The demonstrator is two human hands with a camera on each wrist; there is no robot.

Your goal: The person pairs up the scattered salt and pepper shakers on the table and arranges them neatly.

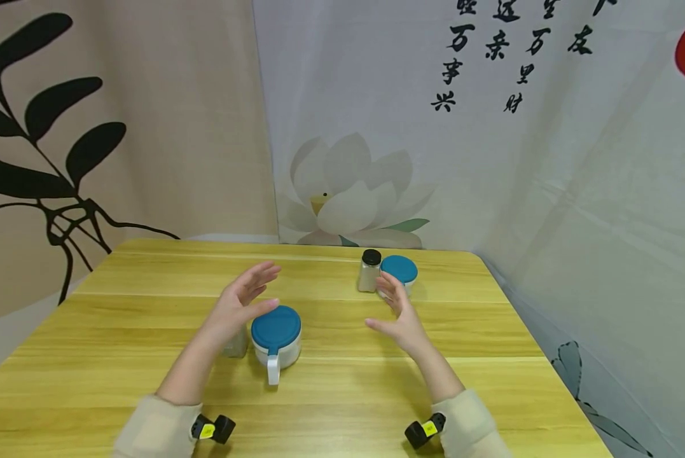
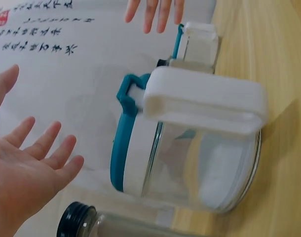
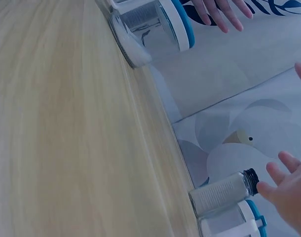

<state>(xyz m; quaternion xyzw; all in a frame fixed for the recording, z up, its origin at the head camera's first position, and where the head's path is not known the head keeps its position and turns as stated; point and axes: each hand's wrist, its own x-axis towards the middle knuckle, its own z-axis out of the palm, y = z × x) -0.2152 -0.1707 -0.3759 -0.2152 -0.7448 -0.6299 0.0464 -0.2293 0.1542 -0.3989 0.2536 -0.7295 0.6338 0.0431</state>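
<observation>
My left hand (image 1: 242, 305) is held with spread fingers beside and over a glass jar (image 1: 276, 334) with a blue lid and a white handle (image 2: 205, 98) pointing toward me. A glass bottle (image 1: 236, 345), mostly hidden by that wrist in the head view, shows its black cap (image 2: 74, 219) in the left wrist view. My right hand (image 1: 401, 323) hovers with parted fingers, palm facing left, holding nothing. In the head view it overlaps a second blue-lidded jar (image 1: 400, 268) at the back. A black-capped glass bottle (image 1: 369, 272) stands just left of that jar.
Everything stands on a yellow wood-grain table (image 1: 331, 407). Behind its far edge hangs a pale cloth (image 1: 365, 95) with a lotus print and black characters. Black camera bands (image 1: 213, 429) sit at both sleeve cuffs.
</observation>
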